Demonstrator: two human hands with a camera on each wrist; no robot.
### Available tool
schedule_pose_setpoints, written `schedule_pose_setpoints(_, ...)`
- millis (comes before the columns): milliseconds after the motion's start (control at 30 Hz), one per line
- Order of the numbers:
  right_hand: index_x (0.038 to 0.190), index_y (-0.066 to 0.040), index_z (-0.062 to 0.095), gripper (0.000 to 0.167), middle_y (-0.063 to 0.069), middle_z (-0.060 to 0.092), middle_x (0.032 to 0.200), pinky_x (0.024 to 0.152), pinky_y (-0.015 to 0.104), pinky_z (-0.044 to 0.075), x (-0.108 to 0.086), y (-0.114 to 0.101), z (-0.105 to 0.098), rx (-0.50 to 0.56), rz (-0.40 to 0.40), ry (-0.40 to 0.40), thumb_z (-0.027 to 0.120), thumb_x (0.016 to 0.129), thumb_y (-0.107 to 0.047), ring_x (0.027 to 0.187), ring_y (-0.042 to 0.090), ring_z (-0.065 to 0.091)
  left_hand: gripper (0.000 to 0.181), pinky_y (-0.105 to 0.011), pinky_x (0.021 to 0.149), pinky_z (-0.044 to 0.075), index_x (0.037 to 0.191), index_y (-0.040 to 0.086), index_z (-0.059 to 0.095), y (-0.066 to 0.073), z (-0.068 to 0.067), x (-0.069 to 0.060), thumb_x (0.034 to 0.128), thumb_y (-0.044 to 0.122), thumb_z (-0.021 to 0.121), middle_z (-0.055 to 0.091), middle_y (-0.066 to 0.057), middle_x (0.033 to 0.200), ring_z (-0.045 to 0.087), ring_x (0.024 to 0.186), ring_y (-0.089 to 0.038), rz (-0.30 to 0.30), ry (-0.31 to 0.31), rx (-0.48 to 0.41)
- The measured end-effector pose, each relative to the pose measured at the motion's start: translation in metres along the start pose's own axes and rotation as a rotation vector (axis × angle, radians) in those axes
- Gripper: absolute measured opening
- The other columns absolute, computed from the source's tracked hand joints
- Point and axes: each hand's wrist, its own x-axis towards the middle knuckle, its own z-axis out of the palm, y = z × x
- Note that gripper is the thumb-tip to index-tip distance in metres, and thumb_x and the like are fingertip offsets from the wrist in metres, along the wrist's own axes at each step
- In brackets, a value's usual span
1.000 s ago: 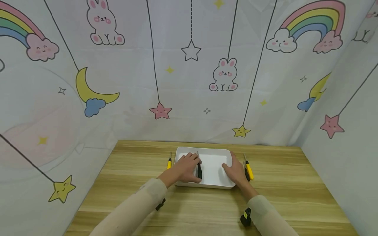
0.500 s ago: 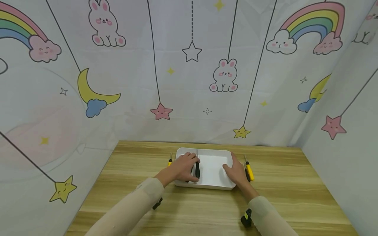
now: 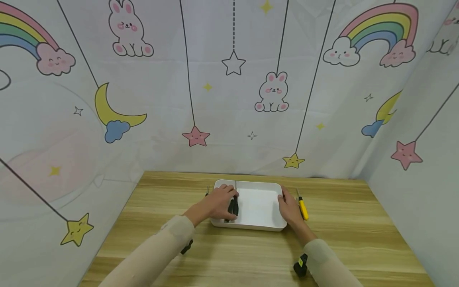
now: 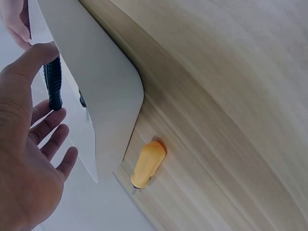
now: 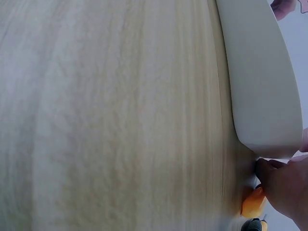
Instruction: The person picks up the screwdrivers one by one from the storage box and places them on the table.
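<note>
Left hand: The left hand (image 3: pixel 218 202) reaches over the left end of the tray; thumb and fingertips are clamped on the handle of one black-handled screwdriver (image 3: pixel 235 206).
Held screwdriver: Inside the tray at its left end, shaft toward the far wall, butt toward the near wall. Whether it bears on the tray floor cannot be told.
Second black handle: Another black handle (image 3: pixel 230 207) lies close beside the held screwdriver, on its left, partly hidden by the hand.
White tray: The white tray (image 3: pixel 247 227) sits on the wood-grain table (image 3: pixel 233 259).
Right hand: The right hand (image 3: pixel 289 208) grips the tray's right wall, thumb at the rim, fingers curled against the outer face.
Left exterior: A yellow-handled screwdriver (image 4: pixel 148 163) lies on the table just outside the tray.
Right exterior: A second yellow-handled tool (image 3: pixel 303 209) lies just beyond the right hand; a dark ridged handle end (image 5: pixel 251 225) shows near it.
Risk, slip: The smooth butt could roll out of the fingertips if the pinch is uneven.
Risk, drag: The neighbouring handle could be pushed along or crossed, since the two lie so close.
Risk, tray shift: Pulling or lifting at the right wall alone could skew or tilt the tray.
Risk, knock: Outward movement of the right hand's knuckles could displace the tools beside it.
</note>
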Motion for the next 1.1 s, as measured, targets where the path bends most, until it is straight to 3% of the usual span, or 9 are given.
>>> schedule_pose_setpoints(300, 0.163, 0.008, 0.028, 0.054, 0.030, 0.034, 0.165, 0.126, 0.058, 0.023, 0.001, -0.002, -0.002, -0.051, -0.002, -0.026, 0.031, 0.112, -0.009, 0.154, 0.046, 0.030, 0.077, -0.048, 0.112, 0.048, 0.145, 0.011, 0.059, -0.003, -0.009, -0.005, 0.0863, 0.053, 0.085, 0.055, -0.009, 0.145, 0.051, 0.134, -0.030, -0.017, 0.004, -0.050)
schedule_pose_setpoints(567, 0.163, 0.008, 0.029, 0.054, 0.031, 0.035, 0.164, 0.125, 0.060, 0.024, 0.002, -0.004, -0.002, -0.082, 0.006, -0.023, 0.032, 0.111, -0.008, 0.153, 0.048, 0.031, 0.077, -0.048, 0.113, 0.047, 0.146, 0.011, 0.058, -0.007, -0.018, -0.008, 0.0863, 0.052, 0.085, 0.054, -0.009, 0.146, 0.050, 0.135, -0.030, -0.003, 0.009, -0.043)
schedule_pose_setpoints(1100, 0.163, 0.008, 0.027, 0.054, 0.031, 0.033, 0.165, 0.125, 0.060, 0.025, 0.000, -0.003, -0.002, -0.088, 0.002, -0.032, 0.031, 0.111, -0.006, 0.154, 0.047, 0.030, 0.077, -0.045, 0.110, 0.047, 0.143, 0.008, 0.060, -0.016, -0.026, -0.017, 0.0849, 0.050, 0.086, 0.056, -0.008, 0.139, 0.052, 0.126, -0.027, 0.009, 0.033, -0.079)
